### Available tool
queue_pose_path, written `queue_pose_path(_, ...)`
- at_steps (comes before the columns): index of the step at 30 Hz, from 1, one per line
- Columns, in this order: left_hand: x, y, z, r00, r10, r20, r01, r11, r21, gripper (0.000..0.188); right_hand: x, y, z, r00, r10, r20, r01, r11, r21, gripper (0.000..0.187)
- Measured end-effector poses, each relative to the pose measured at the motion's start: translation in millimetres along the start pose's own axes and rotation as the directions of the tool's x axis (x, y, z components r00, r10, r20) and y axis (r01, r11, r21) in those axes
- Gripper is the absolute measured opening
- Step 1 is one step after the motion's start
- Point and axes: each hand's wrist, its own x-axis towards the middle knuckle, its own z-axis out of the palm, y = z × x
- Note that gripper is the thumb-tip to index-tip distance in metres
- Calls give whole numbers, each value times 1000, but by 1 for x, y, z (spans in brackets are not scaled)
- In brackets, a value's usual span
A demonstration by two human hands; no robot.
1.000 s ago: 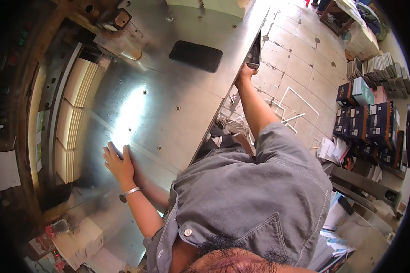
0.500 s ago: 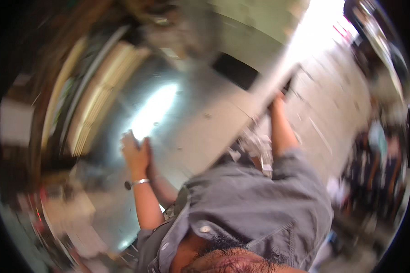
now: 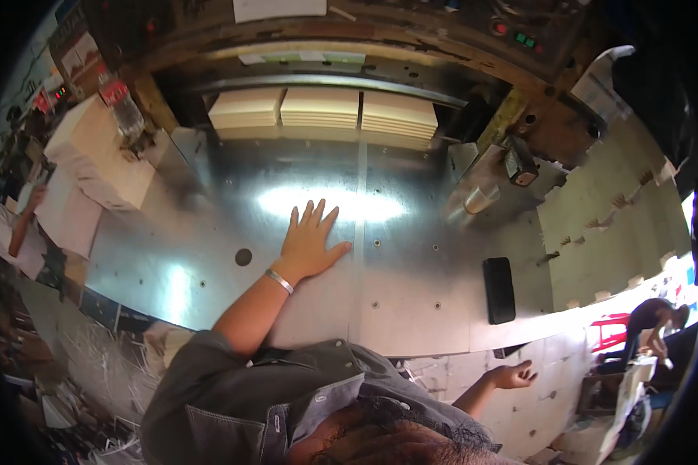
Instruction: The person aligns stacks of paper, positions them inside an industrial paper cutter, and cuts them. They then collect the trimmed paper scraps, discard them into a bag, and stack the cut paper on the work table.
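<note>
My left hand lies flat on the shiny metal table, fingers spread, with a silver band on the wrist. Nothing is in it. Beyond the fingertips, three stacks of cream paper stand side by side in the slot of a large machine. Low on the right, my right hand hangs off the table's near edge, palm up with loosely bent fingers apart and no object in it. A black phone lies on the table above that hand. A dark round spot shows left of my left wrist.
Paper piles stand at the left, near a plastic bottle with a red label. A clear cup sits by the right side wall. Red and green buttons are on the machine above. Other people work at far left and far right.
The view has swung round to face the machine and is sharper. My left hand is now flat on the metal before the paper stacks; my right hand is lower, beside the table edge.
</note>
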Motion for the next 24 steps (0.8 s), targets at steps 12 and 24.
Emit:
queue_pose_path(12,11,-3,-2,1000,-12,25,13,998,-65,87,-237,-226,206,18,-353,935,-427,843,327,59)
queue_pose_path(24,14,-6,-6,1000,-22,22,24,992,-121,89,-417,-259,396,232,62,971,-797,585,153,67)
